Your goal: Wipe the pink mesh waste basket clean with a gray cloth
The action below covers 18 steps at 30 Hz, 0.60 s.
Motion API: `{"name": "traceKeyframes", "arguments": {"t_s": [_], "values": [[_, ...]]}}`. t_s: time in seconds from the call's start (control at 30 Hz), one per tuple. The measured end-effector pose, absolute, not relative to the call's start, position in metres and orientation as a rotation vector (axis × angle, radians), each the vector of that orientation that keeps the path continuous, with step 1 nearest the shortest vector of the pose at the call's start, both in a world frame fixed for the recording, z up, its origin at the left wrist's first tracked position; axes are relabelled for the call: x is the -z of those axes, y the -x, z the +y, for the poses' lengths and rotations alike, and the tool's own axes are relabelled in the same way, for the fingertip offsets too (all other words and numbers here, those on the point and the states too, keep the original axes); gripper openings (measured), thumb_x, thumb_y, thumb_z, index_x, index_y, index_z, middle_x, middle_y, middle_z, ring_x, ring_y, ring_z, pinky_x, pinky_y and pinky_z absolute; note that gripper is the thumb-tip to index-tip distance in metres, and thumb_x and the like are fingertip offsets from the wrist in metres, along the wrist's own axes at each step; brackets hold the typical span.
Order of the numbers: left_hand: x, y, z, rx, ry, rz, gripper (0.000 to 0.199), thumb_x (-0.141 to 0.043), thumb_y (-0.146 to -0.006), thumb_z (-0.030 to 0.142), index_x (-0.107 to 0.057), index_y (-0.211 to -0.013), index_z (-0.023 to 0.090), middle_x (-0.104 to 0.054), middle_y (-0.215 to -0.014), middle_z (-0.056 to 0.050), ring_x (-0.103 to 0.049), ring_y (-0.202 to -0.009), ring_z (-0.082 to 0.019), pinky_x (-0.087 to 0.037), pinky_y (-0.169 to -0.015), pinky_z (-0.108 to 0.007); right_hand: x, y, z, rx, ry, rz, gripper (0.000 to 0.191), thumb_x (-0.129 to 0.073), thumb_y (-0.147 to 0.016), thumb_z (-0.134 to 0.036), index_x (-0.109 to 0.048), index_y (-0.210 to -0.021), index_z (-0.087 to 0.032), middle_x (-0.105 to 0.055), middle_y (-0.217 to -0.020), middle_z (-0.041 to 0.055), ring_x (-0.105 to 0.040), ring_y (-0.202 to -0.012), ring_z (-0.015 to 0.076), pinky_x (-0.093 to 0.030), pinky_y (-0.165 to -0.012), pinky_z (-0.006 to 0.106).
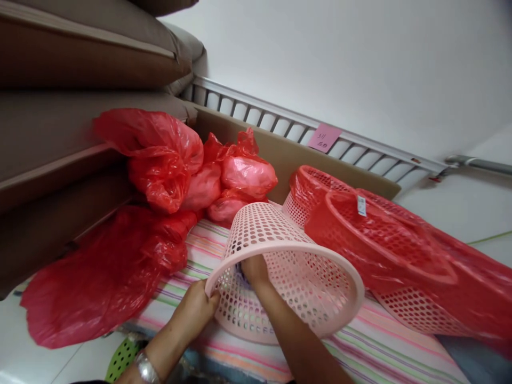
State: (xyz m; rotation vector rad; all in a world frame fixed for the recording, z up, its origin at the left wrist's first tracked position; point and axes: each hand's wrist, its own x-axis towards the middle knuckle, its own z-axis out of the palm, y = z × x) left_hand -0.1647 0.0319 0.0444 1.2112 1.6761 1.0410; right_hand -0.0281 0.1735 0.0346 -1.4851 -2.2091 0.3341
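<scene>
A pink perforated plastic basket (304,277) lies on its side on a striped cloth (376,346), its mouth facing me. My left hand (196,309) grips the basket's rim at the lower left. My right hand (254,269) reaches inside the basket, fingers hidden against its bottom; what it touches there I cannot make out. To the right lies a stack of baskets (384,240) wrapped in a red plastic bag, with another pink basket (298,205) just behind.
Red plastic bags (168,165) pile up at the left against brown cushions (60,106). A cardboard sheet (280,154) leans on a white slatted rail (360,146) with a pink note (324,137). A green perforated item (124,357) shows at the bottom left.
</scene>
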Motion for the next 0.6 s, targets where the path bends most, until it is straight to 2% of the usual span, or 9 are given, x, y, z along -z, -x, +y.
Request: {"name": "traceKeyframes", "arguments": {"t_s": [0.1,0.17,0.3,0.5,0.6], "values": [[-0.042,0.164,0.030,-1.075,-1.241,1.640,0.020,-0.046,-0.075,0.021,-0.063,-0.074,0.013,-0.063,-0.066,-0.005,-0.058,-0.062,-0.018,-0.040,-0.055,-0.024,-0.029,0.010,0.113,-0.216,1.638,-2.387,0.044,-0.050,-0.070,-0.009,-0.063,-0.110,-0.018,-0.065,-0.105,0.0113,-0.057,-0.103,0.0247,-0.042,-0.090,0.033],[-0.044,0.164,0.028,-1.088,-1.272,1.604,0.021,-0.046,-0.076,0.022,-0.064,-0.075,0.013,-0.065,-0.069,-0.005,-0.059,-0.065,-0.019,-0.041,-0.058,-0.025,-0.023,-0.007,0.070,-0.253,1.631,-2.435,0.051,-0.052,-0.065,-0.008,-0.062,-0.113,-0.022,-0.062,-0.113,0.0100,-0.054,-0.109,0.0256,-0.040,-0.094,0.033],[-0.051,0.162,0.024,-1.054,-1.311,1.692,0.022,-0.044,-0.078,0.023,-0.063,-0.071,0.013,-0.061,-0.059,-0.003,-0.059,-0.060,-0.019,-0.039,-0.056,-0.025,-0.016,-0.037,0.021,-0.400,1.554,-2.499,0.064,-0.052,-0.058,-0.007,-0.061,-0.118,-0.029,-0.058,-0.121,0.0061,-0.050,-0.115,0.0257,-0.037,-0.099,0.035],[-0.069,0.172,0.020,-0.965,-1.446,1.741,0.024,-0.045,-0.072,0.014,-0.067,-0.080,0.012,-0.069,-0.075,-0.010,-0.063,-0.072,-0.021,-0.040,-0.062,-0.025,-0.024,-0.029,0.062,-0.232,1.533,-2.481,0.057,-0.051,-0.062,-0.007,-0.063,-0.114,-0.024,-0.060,-0.114,0.0080,-0.051,-0.110,0.0247,-0.039,-0.096,0.032],[-0.079,0.180,0.020,-0.926,-1.472,1.780,0.024,-0.045,-0.070,0.013,-0.067,-0.080,0.012,-0.069,-0.074,-0.011,-0.062,-0.070,-0.021,-0.039,-0.061,-0.025,-0.026,-0.004,0.105,-0.136,1.502,-2.459,0.052,-0.050,-0.065,-0.007,-0.064,-0.112,-0.023,-0.062,-0.106,0.0076,-0.053,-0.104,0.0235,-0.041,-0.092,0.032]]}}
